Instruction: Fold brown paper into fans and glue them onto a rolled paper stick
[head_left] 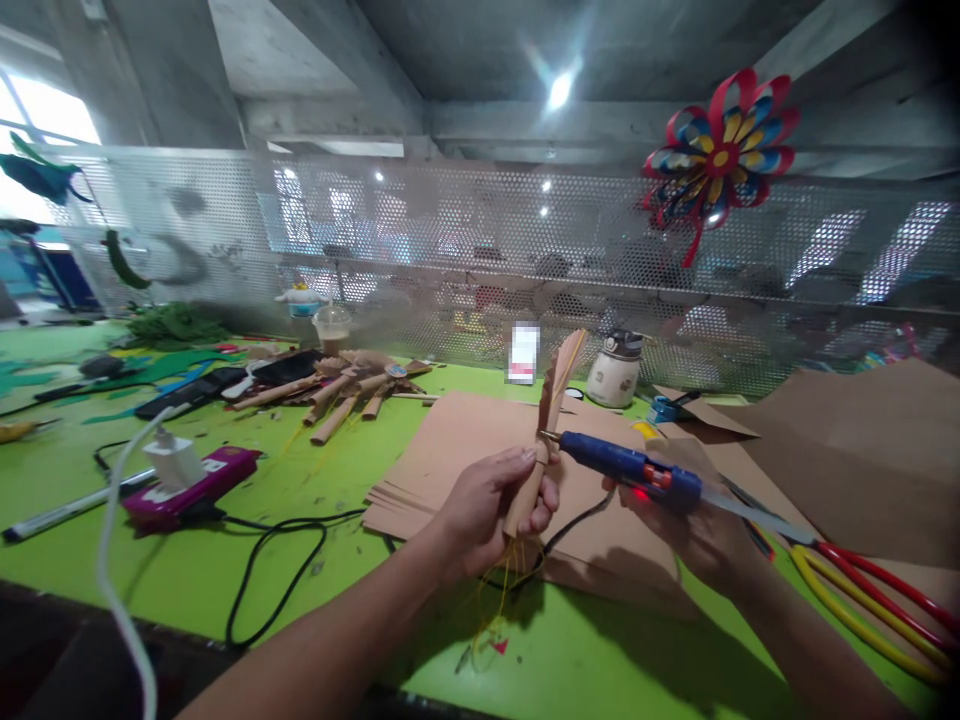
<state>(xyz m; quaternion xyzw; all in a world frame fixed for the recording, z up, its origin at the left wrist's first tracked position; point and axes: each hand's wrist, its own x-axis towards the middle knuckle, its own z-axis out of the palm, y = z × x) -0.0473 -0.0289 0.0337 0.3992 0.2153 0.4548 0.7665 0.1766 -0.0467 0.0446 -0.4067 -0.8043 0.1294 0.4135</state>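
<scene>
My left hand [491, 505] is closed round a rolled brown paper stick [541, 440] whose top fans out like a feather. My right hand [694, 525] grips a blue glue gun [630, 465], and its metal tip touches the stick just above my left fingers. A red light glows on the gun, and its black cord hangs down under my hands. Both hands hover over a stack of brown paper sheets [457, 440] on the green table [330, 470].
Large scissors with red and yellow handles [855, 570] lie at the right. A pile of rolled paper sticks [337, 392] lies at the back left. A magenta power strip [187, 480] with a white charger, a marker [67, 510], a cream jar [615, 372], a paper flower [720, 150] on the mesh.
</scene>
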